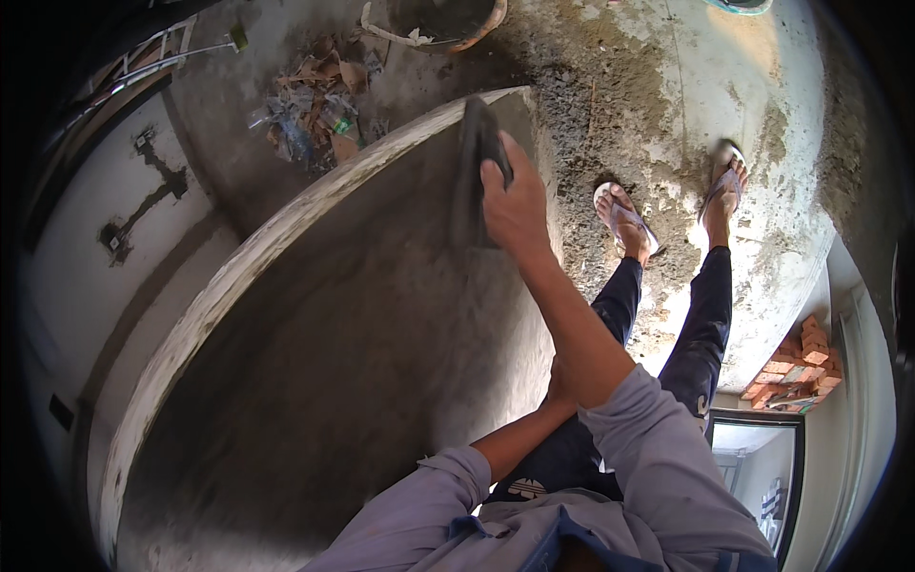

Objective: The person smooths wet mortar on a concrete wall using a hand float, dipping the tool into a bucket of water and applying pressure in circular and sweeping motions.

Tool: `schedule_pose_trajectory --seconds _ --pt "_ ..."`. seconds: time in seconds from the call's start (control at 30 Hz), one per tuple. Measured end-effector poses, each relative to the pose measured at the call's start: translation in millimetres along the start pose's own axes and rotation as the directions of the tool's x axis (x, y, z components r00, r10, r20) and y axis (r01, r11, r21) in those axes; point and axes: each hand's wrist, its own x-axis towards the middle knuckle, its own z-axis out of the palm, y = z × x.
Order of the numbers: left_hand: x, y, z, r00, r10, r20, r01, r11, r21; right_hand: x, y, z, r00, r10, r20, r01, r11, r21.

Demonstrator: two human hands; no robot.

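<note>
My right hand (516, 205) is closed on the handle of a dark plastering float (469, 181), which is smeared by motion. The float lies against a broad grey cement-coated surface (315, 353), close to the far end of its pale, rough edge strip (276, 234). My left hand (560, 389) is by my right forearm, which hides most of it; its fingers do not show. Darker and lighter smears run over the grey surface.
Beyond the edge strip lies a heap of scraps and plastic (329, 105). A dark round tub (443, 17) stands at the top. My sandalled feet (629, 221) are on rough, cement-spattered floor (667, 105). Orange bricks (796, 367) are stacked at the right, near a dark-framed opening (758, 448).
</note>
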Motion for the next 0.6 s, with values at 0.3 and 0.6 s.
schedule_pose_trajectory --seconds 0.3,0.6 --pt "11 42 -21 0.995 0.091 0.030 -0.094 0.989 0.117 -21 8 -7 0.993 -0.098 -0.072 0.092 0.992 -0.084" --pt "15 51 -25 0.992 0.125 -0.021 -0.117 0.967 0.227 -51 -4 -23 0.997 -0.047 0.056 0.046 0.999 0.023"
